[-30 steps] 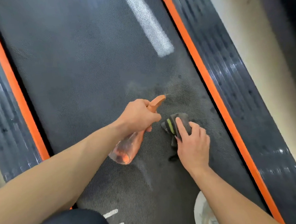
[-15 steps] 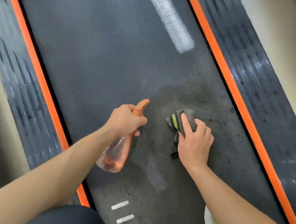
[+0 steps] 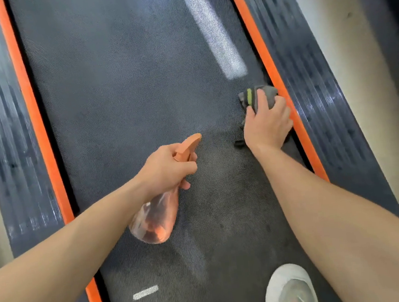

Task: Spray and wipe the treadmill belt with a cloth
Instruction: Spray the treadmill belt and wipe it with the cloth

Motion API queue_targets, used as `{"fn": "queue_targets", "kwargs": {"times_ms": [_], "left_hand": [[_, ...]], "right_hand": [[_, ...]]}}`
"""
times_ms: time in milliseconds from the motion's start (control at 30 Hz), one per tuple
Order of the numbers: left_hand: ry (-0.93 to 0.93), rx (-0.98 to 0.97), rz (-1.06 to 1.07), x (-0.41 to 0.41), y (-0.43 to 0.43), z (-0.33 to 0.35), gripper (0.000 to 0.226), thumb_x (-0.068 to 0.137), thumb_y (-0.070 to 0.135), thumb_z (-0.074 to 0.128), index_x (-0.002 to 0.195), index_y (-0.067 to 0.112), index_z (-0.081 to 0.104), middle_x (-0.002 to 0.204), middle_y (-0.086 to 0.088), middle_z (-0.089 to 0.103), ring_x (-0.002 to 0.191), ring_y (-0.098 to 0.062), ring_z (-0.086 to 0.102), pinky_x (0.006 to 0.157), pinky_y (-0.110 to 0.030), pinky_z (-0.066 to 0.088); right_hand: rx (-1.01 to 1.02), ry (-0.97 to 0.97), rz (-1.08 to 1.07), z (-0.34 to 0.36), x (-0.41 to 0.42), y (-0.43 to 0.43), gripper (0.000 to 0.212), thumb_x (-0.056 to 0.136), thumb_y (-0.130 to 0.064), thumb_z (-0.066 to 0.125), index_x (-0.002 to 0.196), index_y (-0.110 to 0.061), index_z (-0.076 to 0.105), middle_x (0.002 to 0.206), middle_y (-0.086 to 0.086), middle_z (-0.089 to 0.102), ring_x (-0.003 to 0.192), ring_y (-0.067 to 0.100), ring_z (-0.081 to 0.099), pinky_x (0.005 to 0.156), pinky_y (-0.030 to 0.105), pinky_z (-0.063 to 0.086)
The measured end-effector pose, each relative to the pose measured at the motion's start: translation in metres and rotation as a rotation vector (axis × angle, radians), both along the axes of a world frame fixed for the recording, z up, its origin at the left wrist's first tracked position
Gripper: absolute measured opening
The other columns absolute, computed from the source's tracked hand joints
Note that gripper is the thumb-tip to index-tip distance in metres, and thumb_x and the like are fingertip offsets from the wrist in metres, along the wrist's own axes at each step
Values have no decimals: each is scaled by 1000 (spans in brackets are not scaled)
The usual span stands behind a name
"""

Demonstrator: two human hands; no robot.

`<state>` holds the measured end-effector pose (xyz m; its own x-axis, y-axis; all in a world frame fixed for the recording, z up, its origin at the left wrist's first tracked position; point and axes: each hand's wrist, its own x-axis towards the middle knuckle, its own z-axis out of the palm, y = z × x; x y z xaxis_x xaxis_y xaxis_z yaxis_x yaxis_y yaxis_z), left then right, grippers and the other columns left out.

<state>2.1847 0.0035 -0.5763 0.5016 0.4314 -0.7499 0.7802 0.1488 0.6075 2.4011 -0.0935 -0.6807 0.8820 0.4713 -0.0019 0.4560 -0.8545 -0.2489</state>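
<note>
Item, wiping station. Right hand [image 3: 267, 122]: fingers laid fairly straight over a bunched grey cloth [image 3: 269, 93] with a lime stripe, pressing it flat instead of clutching it, as far as this view shows. This probably lets the palm's weight carry into the wipe. A dark tail of the cloth trails out below the wrist. The cloth sits on the treadmill belt [image 3: 126, 84] at its right margin, touching or just short of the right orange trim [image 3: 264, 59]. It looks placed to catch the strip along the edge. Left hand [image 3: 168, 168]: fingers wrapped round the neck of a spray bottle [image 3: 156, 218], which has a clear body, orange-tinted contents and an orange nozzle pointing up the belt. It is held clear of the surface near the belt's middle, well apart from the cloth, and seems kept ready for another spray, not set down. Belt: dark woven texture, with a duller, damp-looking patch between and below the hands. This suggests spray has landed there and wiping is under way. A long white mark [image 3: 216, 34] lies further up, and short white dashes [image 3: 146, 292] lie near the bottom edge. Surround: a ribbed side rail [image 3: 314, 91] lies beyond each trim. A white shoe [image 3: 289, 288] is planted on the belt beneath the right forearm, where it likely steadies the crouch.
</note>
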Motion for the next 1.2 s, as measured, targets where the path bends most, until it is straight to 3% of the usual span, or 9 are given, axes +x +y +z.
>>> {"fn": "queue_targets", "kwargs": {"times_ms": [67, 167, 267, 433, 533, 700, 867, 1033, 1200], "left_hand": [[-28, 14, 58, 3, 2, 1, 44, 58, 33, 69, 97, 15, 73, 102, -12, 77, 65, -25, 72, 81, -52, 64], [-54, 65, 98, 8, 7, 0, 53, 47, 43, 67, 93, 17, 75, 96, -13, 78, 71, -29, 73, 81, -54, 64], [-47, 92, 75, 13, 14, 1, 45, 52, 40, 68, 93, 21, 75, 96, -8, 79, 66, -26, 72, 83, -52, 64], [-39, 56, 8, 22, 24, 6, 37, 67, 25, 71, 101, 11, 73, 95, -5, 76, 57, -21, 70, 73, -36, 61], [-41, 56, -72, 46, 27, 5, 22, 80, 16, 75, 100, 8, 72, 91, -2, 71, 53, -19, 68, 65, -30, 58], [-59, 62, -182, 99, 21, 3, 23, 81, 18, 74, 101, 8, 72, 91, -1, 71, 56, -18, 71, 82, -40, 63], [4, 196, -210, 140, 16, 8, 7, 82, 18, 68, 77, 14, 67, 59, 5, 70, 47, -8, 70, 48, -15, 49], [59, 172, -294, 142, 6, 8, 7, 81, 20, 70, 79, 15, 66, 67, 1, 75, 58, -14, 76, 62, -25, 57], [113, 90, -467, 128, -13, 10, 7, 80, 21, 70, 80, 14, 68, 58, 5, 71, 56, -11, 75, 55, -20, 50]], "right_hand": [[2, -69, 109, -3, -38, -7, 47, 93, -38, 61, 138, -30, 51, 128, 12, 51, 108, 36, 51, 88, 50, 42], [41, -107, 648, -8, -105, -49, 42, 89, -30, 66, 129, -29, 55, 114, 10, 54, 95, 34, 55, 81, 47, 43], [40, -143, 1000, -9, -78, -57, 44, 86, -23, 69, 129, -30, 60, 111, 8, 58, 90, 32, 56, 76, 43, 43], [-34, -71, 173, -1, -1, -23, 49, 92, -31, 66, 140, -28, 52, 124, 15, 53, 104, 39, 52, 83, 49, 44], [-60, -164, 277, -6, -45, -69, 51, 92, -29, 66, 141, -25, 51, 122, 15, 52, 100, 38, 50, 81, 49, 45], [-84, -106, 223, -10, -75, -112, 58, 88, -24, 75, 140, -25, 51, 121, 15, 53, 104, 36, 52, 84, 51, 47], [-100, -65, 187, 1, -84, -109, 62, 89, -27, 73, 145, -26, 47, 126, 13, 51, 111, 33, 50, 91, 50, 47], [-131, -2, 88, 2, -106, -134, 67, 88, -26, 74, 149, -24, 45, 131, 16, 51, 116, 35, 51, 94, 53, 48], [-159, 20, -11, 2, -131, -158, 68, 87, -24, 75, 149, -24, 46, 129, 18, 52, 116, 36, 52, 94, 54, 50]]}}
